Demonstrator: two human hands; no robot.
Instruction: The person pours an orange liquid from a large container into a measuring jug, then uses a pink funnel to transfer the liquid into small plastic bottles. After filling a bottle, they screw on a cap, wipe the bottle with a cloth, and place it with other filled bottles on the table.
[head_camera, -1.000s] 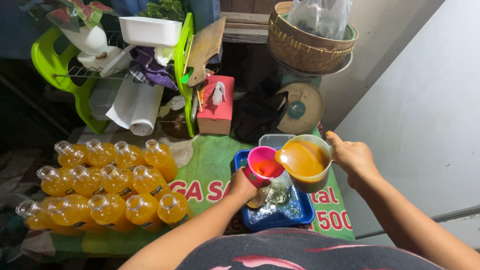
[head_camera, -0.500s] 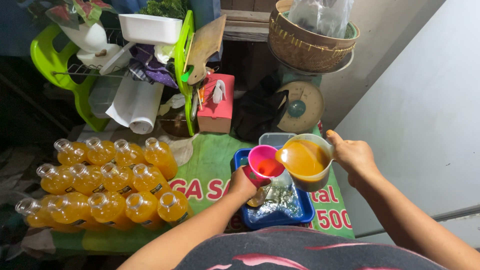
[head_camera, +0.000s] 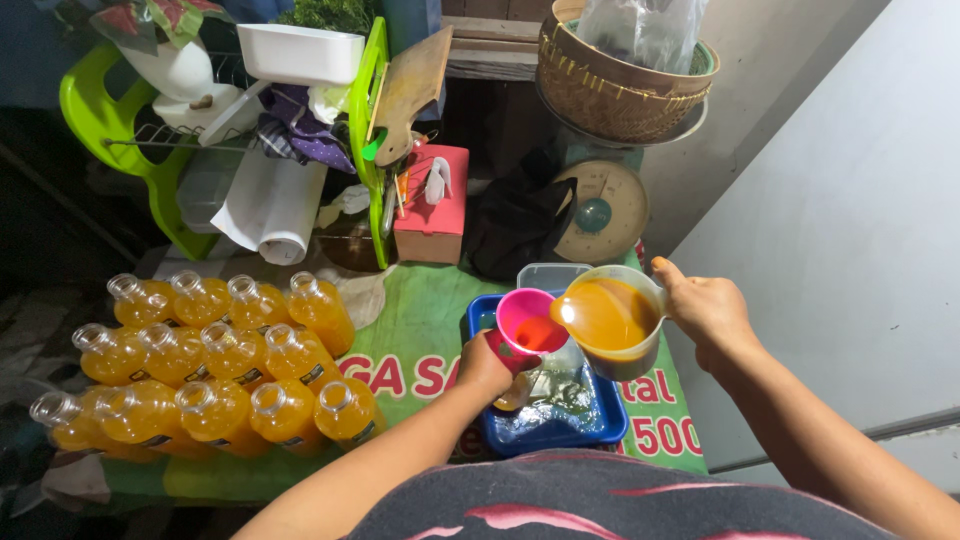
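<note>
Head view: a cluster of orange-filled bottles (head_camera: 210, 365) stands left of a blue tray (head_camera: 600, 432). Above the tray, the right hand (head_camera: 706, 310), fingers wrapped around its handle, tilts a jug (head_camera: 612, 322) of orange liquid against a pink funnel (head_camera: 530, 322); the left hand (head_camera: 486, 366) pinches the funnel.

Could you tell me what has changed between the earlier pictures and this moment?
Very little. The right hand keeps the jug of orange liquid tilted at the pink funnel, which the left hand steadies over the blue tray. The liquid in the funnel may have risen slightly. Neither hand has let go or shifted noticeably. The filled bottles stand as before.
</note>
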